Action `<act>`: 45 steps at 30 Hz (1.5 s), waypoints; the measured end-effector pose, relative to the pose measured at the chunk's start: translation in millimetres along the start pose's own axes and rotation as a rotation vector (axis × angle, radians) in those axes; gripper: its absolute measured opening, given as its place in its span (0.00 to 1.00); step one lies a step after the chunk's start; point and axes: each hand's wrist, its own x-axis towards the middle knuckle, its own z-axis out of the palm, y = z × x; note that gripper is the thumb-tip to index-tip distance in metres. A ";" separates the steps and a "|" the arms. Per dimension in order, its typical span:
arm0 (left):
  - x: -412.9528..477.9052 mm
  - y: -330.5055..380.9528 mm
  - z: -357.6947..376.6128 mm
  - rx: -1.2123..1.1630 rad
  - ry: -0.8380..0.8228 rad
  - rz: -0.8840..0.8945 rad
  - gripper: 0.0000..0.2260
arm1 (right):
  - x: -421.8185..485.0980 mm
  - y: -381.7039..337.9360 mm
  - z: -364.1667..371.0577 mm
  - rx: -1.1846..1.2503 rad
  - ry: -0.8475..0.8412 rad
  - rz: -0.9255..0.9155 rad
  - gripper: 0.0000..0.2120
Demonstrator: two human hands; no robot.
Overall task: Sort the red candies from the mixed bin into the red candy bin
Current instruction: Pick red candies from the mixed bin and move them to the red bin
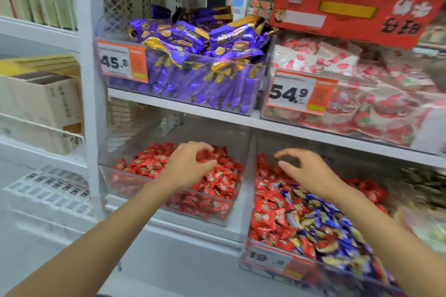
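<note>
On the lower shelf, the clear red candy bin (107,171) on the left holds only red wrapped candies (217,183). To its right, the mixed bin (268,260) holds red candies (265,220) among blue and gold ones (337,229). My left hand (190,166) hovers over the red candy bin, palm down. Its fingers are loosely curved above the pile, and I see nothing in them. My right hand (306,172) is over the back of the mixed bin. Its thumb and fingers are curved and apart, with no candy between them.
The shelf above carries a bin of purple bags (193,70) and a bin of strawberry-print bags (366,108). A red sign (357,5) hangs at the upper right. A white shelf upright (89,79) stands left of the bins, with cardboard boxes (48,103) beyond it.
</note>
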 end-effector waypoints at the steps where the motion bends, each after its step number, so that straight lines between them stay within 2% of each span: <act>1: -0.8 18.4 8.9 -0.022 0.000 0.047 0.18 | -17.2 16.3 -12.9 -0.011 0.011 0.042 0.09; 6: -6.8 116.2 71.6 -0.002 -0.114 0.335 0.15 | -92.0 88.7 -59.9 -0.032 0.072 0.200 0.08; 11: -11.2 154.3 138.1 0.110 -0.509 0.361 0.22 | -130.4 133.4 -70.9 0.034 -0.023 0.253 0.09; 13: -12.0 151.6 151.8 0.193 -0.579 0.385 0.27 | -135.1 132.0 -75.8 0.028 -0.111 0.255 0.14; 14: -12.4 150.4 154.3 0.211 -0.586 0.391 0.28 | -136.9 128.5 -78.8 0.024 -0.210 0.261 0.18; 16: -11.3 147.4 155.4 0.180 -0.580 0.388 0.26 | -139.1 123.9 -79.9 -0.019 -0.421 0.282 0.25; 18: -9.0 147.4 153.1 0.124 -0.543 0.381 0.22 | -142.2 123.9 -74.0 -0.051 -0.483 0.272 0.26; 22: -6.9 150.0 145.5 0.012 -0.447 0.320 0.12 | -144.0 124.5 -63.8 0.151 -0.290 0.280 0.17; 26: -8.1 148.2 136.6 -0.126 -0.371 0.250 0.09 | -135.1 125.6 -63.7 0.251 -0.049 0.282 0.08; 30: -10.6 149.5 130.5 -0.182 -0.265 0.243 0.05 | -124.0 119.1 -68.2 0.347 0.013 0.267 0.12; 33: -9.6 149.8 127.1 -0.186 -0.264 0.223 0.04 | -119.8 119.0 -71.6 0.447 0.014 0.307 0.15; 36: -8.0 149.3 125.4 -0.159 -0.288 0.225 0.01 | -114.5 124.6 -68.5 0.414 0.076 0.331 0.16; 40: -8.5 150.6 124.6 -0.141 -0.313 0.228 0.19 | -106.5 130.9 -67.4 0.404 0.122 0.371 0.12; 42: -7.2 152.2 128.2 -0.133 -0.296 0.199 0.21 | -98.9 134.7 -65.5 0.312 0.127 0.355 0.08; 43: -5.6 152.7 131.0 -0.118 -0.295 0.190 0.21 | -94.3 137.7 -63.0 0.249 0.103 0.363 0.09; 45: -1.5 153.1 138.7 -0.071 -0.299 0.196 0.22 | -84.9 144.9 -53.7 0.153 -0.011 0.406 0.18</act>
